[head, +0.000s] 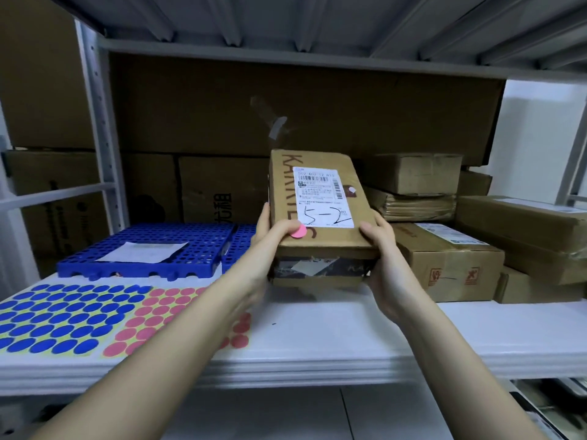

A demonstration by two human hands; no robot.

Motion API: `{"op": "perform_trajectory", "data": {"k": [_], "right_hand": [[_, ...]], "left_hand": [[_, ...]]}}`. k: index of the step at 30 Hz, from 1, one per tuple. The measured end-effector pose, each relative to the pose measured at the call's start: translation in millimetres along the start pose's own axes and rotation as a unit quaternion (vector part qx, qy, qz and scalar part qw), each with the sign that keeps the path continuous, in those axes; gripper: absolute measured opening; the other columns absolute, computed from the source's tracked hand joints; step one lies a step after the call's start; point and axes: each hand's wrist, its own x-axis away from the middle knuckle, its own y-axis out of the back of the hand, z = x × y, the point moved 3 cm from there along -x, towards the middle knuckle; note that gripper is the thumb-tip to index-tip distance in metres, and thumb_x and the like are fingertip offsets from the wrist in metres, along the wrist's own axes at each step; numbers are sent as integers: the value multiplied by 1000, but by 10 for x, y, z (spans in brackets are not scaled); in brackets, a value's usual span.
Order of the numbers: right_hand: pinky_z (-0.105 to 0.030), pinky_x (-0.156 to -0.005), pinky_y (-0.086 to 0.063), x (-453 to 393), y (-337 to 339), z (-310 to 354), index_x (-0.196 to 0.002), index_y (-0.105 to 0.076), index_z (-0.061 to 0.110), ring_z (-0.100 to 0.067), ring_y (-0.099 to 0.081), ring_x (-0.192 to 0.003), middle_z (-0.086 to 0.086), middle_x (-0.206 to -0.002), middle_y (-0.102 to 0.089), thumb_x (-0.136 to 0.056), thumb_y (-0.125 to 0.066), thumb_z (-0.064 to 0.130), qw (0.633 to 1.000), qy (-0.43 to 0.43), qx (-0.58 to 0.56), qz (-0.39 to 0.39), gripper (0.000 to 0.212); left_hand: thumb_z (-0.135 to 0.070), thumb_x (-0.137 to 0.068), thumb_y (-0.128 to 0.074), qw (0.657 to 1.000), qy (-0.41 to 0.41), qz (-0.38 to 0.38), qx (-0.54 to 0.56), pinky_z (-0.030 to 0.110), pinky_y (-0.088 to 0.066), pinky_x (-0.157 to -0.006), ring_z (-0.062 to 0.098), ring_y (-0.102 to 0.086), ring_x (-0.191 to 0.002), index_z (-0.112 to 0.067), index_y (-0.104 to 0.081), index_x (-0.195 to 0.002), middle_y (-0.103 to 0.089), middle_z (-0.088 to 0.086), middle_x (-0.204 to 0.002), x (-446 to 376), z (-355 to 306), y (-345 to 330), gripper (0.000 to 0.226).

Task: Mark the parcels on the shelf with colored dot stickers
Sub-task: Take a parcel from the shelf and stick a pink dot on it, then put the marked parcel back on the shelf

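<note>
I hold a brown cardboard parcel [317, 198] with a white shipping label above the white shelf [317, 338], tilted with its top face toward me. My left hand [270, 236] grips its left edge, thumb on top beside a pink dot sticker [298, 231] on the near left corner. My right hand [381, 249] grips the right edge, thumb on top. A sheet of blue dot stickers [60, 315] and a sheet of pink dot stickers [165, 309] lie flat on the shelf at the left.
Several brown parcels [451, 262] are stacked at the right. A blue perforated plastic pallet [143, 249] with a white paper on it lies at the back left. Large cartons [286, 109] fill the back, and a metal upright [98, 122] stands at left.
</note>
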Motion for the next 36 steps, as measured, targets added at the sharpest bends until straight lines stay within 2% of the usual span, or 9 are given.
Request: {"op": "perform_trajectory", "data": {"k": [5,13,16,18,21,24,28,32,36], "right_hand": [[-30,-71,-52,-189,-393,-33,-138,-44,35,-15,-64,-105,0,-128,-62,-76,-56,63,997,-53,36,35,69],[-19,-46,-49,-565,-1353,-28,-137,-45,27,-14,-64,-92,-2,-117,-64,-89,-47,61,990,-114,41,76,58],[-26,-57,-50,-694,-1773,-108,-140,-40,31,-16,-61,-100,-1,-123,-59,-84,-48,71,985,-123,51,107,69],[-33,-68,-52,-781,-2057,-183,-144,-35,34,-20,-56,-113,-2,-133,-52,-69,-51,82,982,-124,69,122,90],[-43,-89,-51,-931,-2424,-273,-148,-26,36,-23,-47,-125,-3,-144,-42,-53,-51,88,979,-121,81,143,111],[-49,-108,-37,-1049,-2746,-343,-152,-16,34,-25,-38,-134,-1,-150,-33,-58,-48,87,974,-117,106,163,112],[-48,-114,-28,-1224,-3063,-534,-154,-9,30,-28,-34,-137,-3,-153,-30,-71,-46,83,968,-116,132,177,105],[-34,-102,-33,-1395,-3287,-763,-153,-12,24,-25,-39,-133,-4,-149,-36,-86,-44,72,967,-131,118,184,88],[-42,-112,-32,-1492,-3496,-1011,-154,-12,26,-26,-40,-133,-5,-149,-36,-77,-47,79,969,-143,111,170,99]], "left_hand": [[-55,-47,-71,997,47,-57,28,45,-56,-78,25,-66,-105,-25,-51,-133,-59,7,-130,-87,-186,445,94],[-63,-65,-61,989,-5,-148,26,39,-56,-69,22,-68,-101,-33,-55,-127,-65,5,-123,-147,-430,1240,69],[-56,-88,-48,984,-18,-177,24,32,-57,-62,15,-71,-79,-26,-61,-117,-75,3,-94,-155,-537,1573,43],[-57,-90,-45,978,-22,-207,5,37,-57,-76,17,-70,-80,-27,-66,-110,-75,0,-81,-202,-589,1844,42],[-60,-87,-49,968,-17,-252,0,37,-53,-80,18,-67,-86,-32,-68,-95,-74,-2,-80,-264,-631,2199,35],[-64,-81,-54,963,-6,-270,6,36,-52,-81,19,-67,-90,-29,-64,-111,-73,1,-94,-334,-617,2536,47],[-75,-50,-62,961,17,-276,-1,38,-52,-88,23,-65,-102,-23,-49,-133,-67,8,-115,-441,-534,2920,98],[-68,-80,-54,955,42,-294,-23,35,-50,-82,21,-62,-98,-17,-48,-133,-66,7,-112,-538,-407,3185,74],[-67,-86,-47,950,71,-302,-35,34,-40,-81,15,-54,-86,-21,-51,-121,-61,-1,-95,-679,-266,3388,57]]}}
